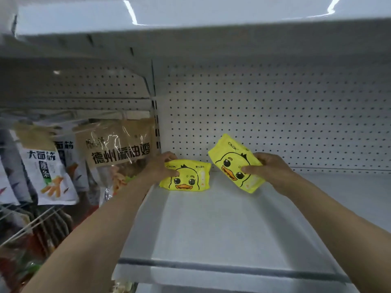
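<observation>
**Two duck packs held at the back of a shelf**

Two yellow packs printed with a cartoon duck are held over a white shelf (pixel 211 225), one in each hand. The left pack (pixel 188 177) is stood on its long edge on the shelf, close to the back left corner and just in front of the pegboard (pixel 275 106). It is grasped at its left end by the left grip (pixel 161 167), with the fingers curled over the top edge and the thumb laid across the front.

The right pack (pixel 231 161) is tilted, its top leaning to the left, and is pinched at its right side by the right grip (pixel 269 170), thumb on the front and fingers behind. Whether its lower corner is touching the shelf cannot be told. The two packs are kept near each other but apart.

In the next bay to the left, a brown bag (pixel 120 144) and a white bag (pixel 49 174) of snacks are hung. The scene is roofed by an upper shelf (pixel 211 37).
</observation>
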Available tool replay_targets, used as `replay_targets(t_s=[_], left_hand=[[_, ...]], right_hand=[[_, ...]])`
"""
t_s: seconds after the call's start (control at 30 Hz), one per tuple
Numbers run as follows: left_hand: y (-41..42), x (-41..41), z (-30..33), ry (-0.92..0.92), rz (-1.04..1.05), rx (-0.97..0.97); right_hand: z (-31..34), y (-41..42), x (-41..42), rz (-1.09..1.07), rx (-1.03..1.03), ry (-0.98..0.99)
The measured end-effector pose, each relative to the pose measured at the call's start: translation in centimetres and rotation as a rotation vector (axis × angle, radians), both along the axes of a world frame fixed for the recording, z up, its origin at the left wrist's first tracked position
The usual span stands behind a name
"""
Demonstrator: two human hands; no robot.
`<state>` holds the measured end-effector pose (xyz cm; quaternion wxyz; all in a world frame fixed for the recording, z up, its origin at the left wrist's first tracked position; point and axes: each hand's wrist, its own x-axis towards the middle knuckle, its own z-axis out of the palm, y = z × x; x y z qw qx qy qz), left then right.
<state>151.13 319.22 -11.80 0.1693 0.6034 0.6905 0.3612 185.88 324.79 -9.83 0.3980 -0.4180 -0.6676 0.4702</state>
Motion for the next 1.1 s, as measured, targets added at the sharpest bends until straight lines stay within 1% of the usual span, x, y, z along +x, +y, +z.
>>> replay_targets(t_s=[0.1, 0.17, 0.37, 0.53, 0.7, 0.77, 0.9, 1.03, 1.1], left_hand=[[1.9, -1.3, -0.3, 0.115, -0.001, 0.046], [2.7, -1.6, -0.3, 0.156, 0.006, 0.082], [4.2, -1.8, -1.1, 0.174, -0.004, 0.192], [4.8, -1.3, -1.4, 0.192, 0.051, 0.268], [5.4, -0.8, -1.5, 0.296, 0.154, 0.263], [5.6, -0.6, -1.7, 0.294, 0.159, 0.272], [5.8, -0.6, -1.7, 0.231, 0.142, 0.304], [5.7, -0.6, -2.0, 0.267, 0.177, 0.351], [5.7, -0.5, -2.2, 0.317, 0.222, 0.378]], right_hand=[[0.1, 0.9, -1.4, -0.017, 0.002, -0.024], [0.3, 1.3, -2.1, -0.030, 0.021, -0.044], [0.3, 1.6, -3.0, -0.065, 0.039, -0.051], [0.4, 1.4, -3.3, -0.072, 0.043, -0.064], [0.4, 0.9, -3.1, -0.076, 0.033, -0.052], [0.2, 1.0, -2.8, -0.090, 0.031, -0.052], [-0.1, 1.3, -1.9, -0.114, 0.039, -0.058], [-0.2, 1.4, -1.6, -0.118, 0.042, -0.058], [-0.3, 1.5, -1.5, -0.116, 0.041, -0.064]])
